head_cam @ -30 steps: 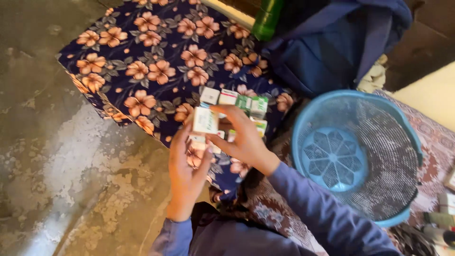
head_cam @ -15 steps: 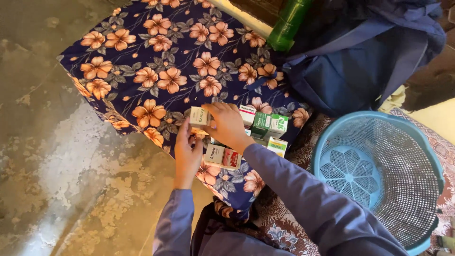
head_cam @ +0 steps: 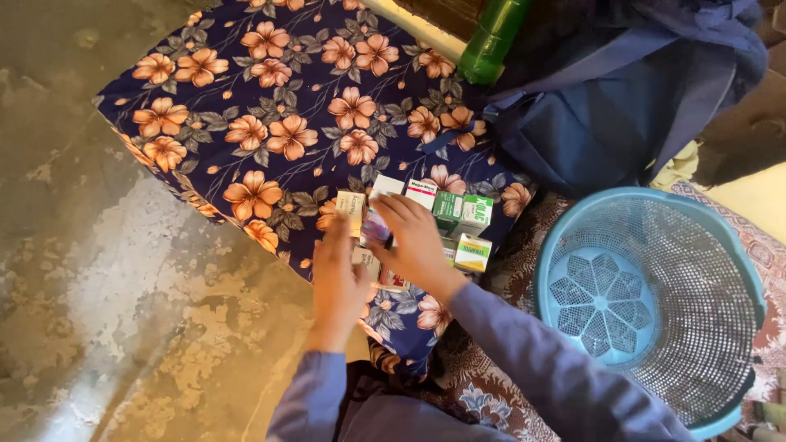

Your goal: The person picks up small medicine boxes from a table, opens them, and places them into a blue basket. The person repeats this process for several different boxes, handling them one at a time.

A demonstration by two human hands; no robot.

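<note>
Both hands down among a cluster of small cartons on the floral cushion (head_cam: 270, 115). Left hand (head_cam: 340, 278) w/ fingers stretched up toward a beige box (head_cam: 350, 204) lying just past the fingertips; touching or not, cannot tell. No visible grasp on that hand, palm hidden. Right hand (head_cam: 416, 241) laid flat over the middle of the cluster, fingers spread, resting on a blurred purple-white box (head_cam: 375, 227) just beside the beige one; gripped or merely pressed, cannot tell. White box w/ red stripe (head_cam: 422, 191) just beyond the right fingertips. Two green-and-white boxes (head_cam: 463, 211) to the right of that hand, close by, side by side. Yellow-green box (head_cam: 472, 252) near the right wrist, outer side. More cartons partly hidden under the palms. Blue mesh basket (head_cam: 720, 245) well to the right of the right forearm. Green bottle (head_cam: 491, 37) and dark blue bag (head_cam: 622, 106) far beyond the hands, at the cushion's far edge. Worn concrete floor (head_cam: 98, 286) left of the left arm.
</note>
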